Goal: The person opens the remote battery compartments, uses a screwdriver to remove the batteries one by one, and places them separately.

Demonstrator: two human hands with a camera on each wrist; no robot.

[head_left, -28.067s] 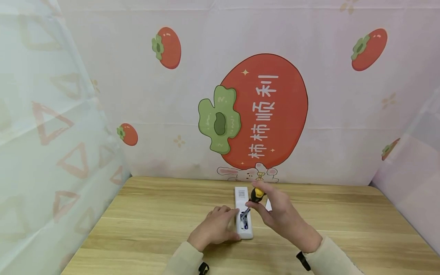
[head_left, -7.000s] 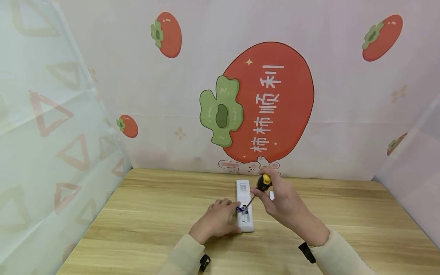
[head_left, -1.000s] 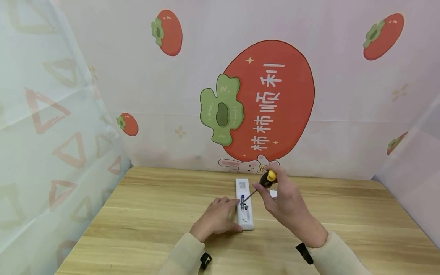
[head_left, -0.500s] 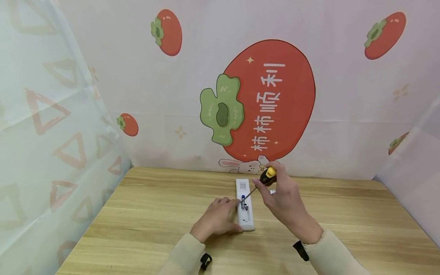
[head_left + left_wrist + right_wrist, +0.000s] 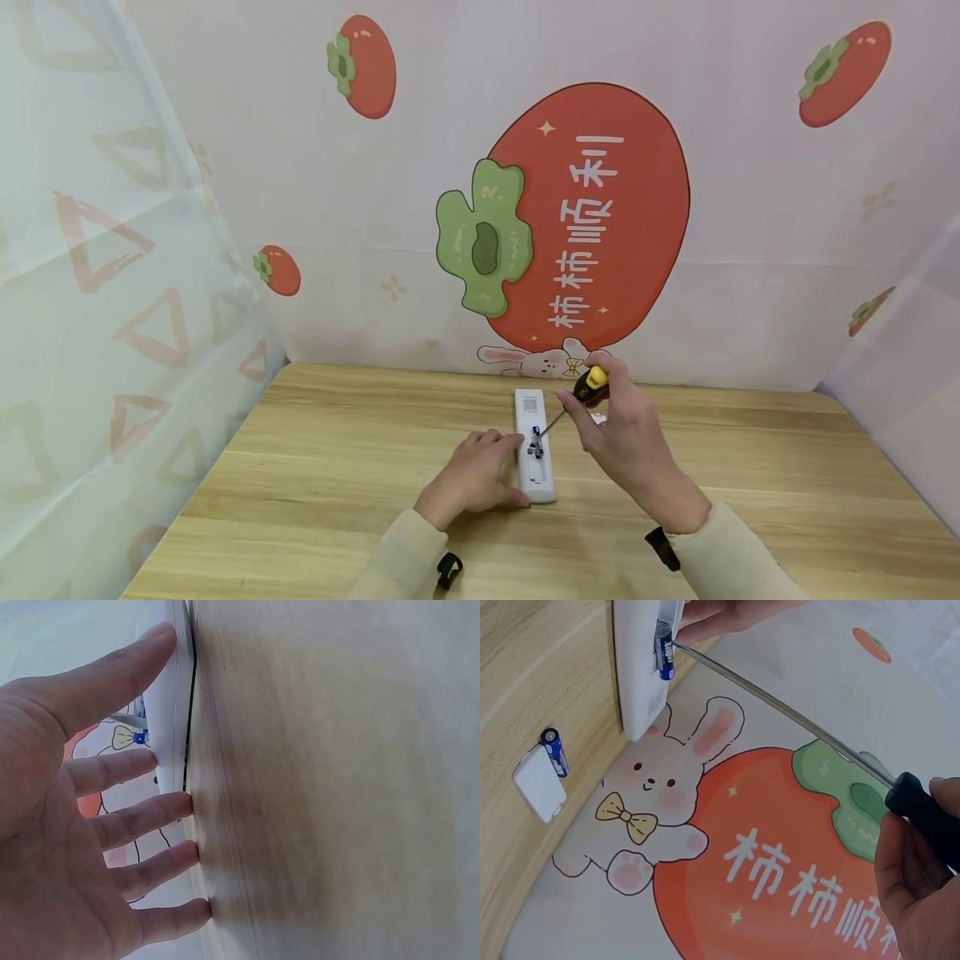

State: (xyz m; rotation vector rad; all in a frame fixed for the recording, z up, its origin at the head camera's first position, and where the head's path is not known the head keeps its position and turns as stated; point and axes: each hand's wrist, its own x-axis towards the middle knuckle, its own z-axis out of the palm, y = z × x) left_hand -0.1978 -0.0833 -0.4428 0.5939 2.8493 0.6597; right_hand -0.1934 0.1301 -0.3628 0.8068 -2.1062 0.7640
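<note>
A white remote control lies back up on the table, its battery compartment bare of a lid. My left hand rests at its left side, thumb and index finger against the edge; the left wrist view shows the fingers spread and fairly straight. With my right hand I grip the black and yellow handle of a screwdriver. Its tip meets a blue battery, which lies lengthwise at the far end of the compartment. A second blue battery lies on the table beside the white battery cover.
Wood-patterned table runs under both forearms. Behind it hangs a printed cloth with persimmons and a rabbit, and a pale cloth closes the left side. My right hand partly hides the battery cover in the head view.
Seven seconds ago the battery lay crosswise over the compartment; now it points lengthwise. Over the last half second it shifts slightly right with the screwdriver tip. My left hand stays put.
</note>
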